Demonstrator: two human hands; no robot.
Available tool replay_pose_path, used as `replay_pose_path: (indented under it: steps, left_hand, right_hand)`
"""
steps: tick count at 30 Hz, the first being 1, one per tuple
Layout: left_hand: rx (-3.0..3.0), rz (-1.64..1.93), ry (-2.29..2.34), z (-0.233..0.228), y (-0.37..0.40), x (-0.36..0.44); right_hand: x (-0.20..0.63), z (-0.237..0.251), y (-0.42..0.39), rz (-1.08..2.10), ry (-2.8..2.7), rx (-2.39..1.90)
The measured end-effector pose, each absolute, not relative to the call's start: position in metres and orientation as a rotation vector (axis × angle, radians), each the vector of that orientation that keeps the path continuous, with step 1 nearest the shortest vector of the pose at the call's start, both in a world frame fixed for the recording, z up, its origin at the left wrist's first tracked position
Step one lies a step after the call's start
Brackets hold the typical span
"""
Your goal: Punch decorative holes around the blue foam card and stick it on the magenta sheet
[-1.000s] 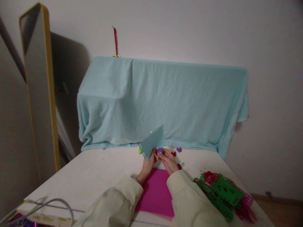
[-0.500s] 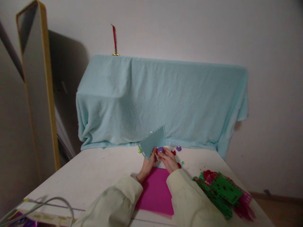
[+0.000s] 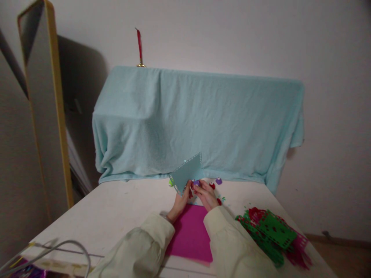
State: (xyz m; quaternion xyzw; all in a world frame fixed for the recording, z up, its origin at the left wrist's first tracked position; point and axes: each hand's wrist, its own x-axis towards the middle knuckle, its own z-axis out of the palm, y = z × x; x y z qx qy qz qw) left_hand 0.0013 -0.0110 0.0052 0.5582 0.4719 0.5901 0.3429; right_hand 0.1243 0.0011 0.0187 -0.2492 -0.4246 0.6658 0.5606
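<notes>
Closest to the wearer, a grey cable (image 3: 69, 243) lies well to the left of the hands. A magenta sheet (image 3: 191, 231) lies on the surface (image 3: 107, 208) just below the hands, its sides partly covered by the sleeves (image 3: 155, 235). A heap of green, red and magenta cut-outs (image 3: 275, 231) lies to their right.

The left hand (image 3: 180, 202) grips a light-blue sheet (image 3: 187, 175) with pale marks along its edges, tilted up beyond the fingers. The right hand (image 3: 206, 196) pinches a small purple piece (image 3: 196, 183) between its fingertips, beside the sheet; a bit of red shows between the hands, too blurred to identify. The step seems to be close fingertip work on the purple piece; whether it touches the sheet, I cannot tell. The next move likely calls for a steady left hand and a fine right pinch.

Just right of the right hand lie a red piece (image 3: 212, 185) and, farther off, another purple piece (image 3: 218, 180). A light-blue cloth (image 3: 220, 119) hangs beyond both hands.
</notes>
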Motion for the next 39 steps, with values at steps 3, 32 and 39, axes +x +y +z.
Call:
replay_pose_path:
  steps: [3,32,39]
  left_hand:
    - [1.455,1.533,1.224,0.005,-0.011,0.001]
    - [1.478,1.409,1.153,-0.003,-0.005,0.002]
    - [1.474,1.365,1.181,-0.001,-0.005,0.003]
  right_hand:
    - [0.124,0.017,0.002,1.574,-0.991,-0.562]
    - [0.124,0.014,0.007,1.457,-0.923,-0.698]
    - [0.126,0.01,0.011,1.531,-0.841,-0.652]
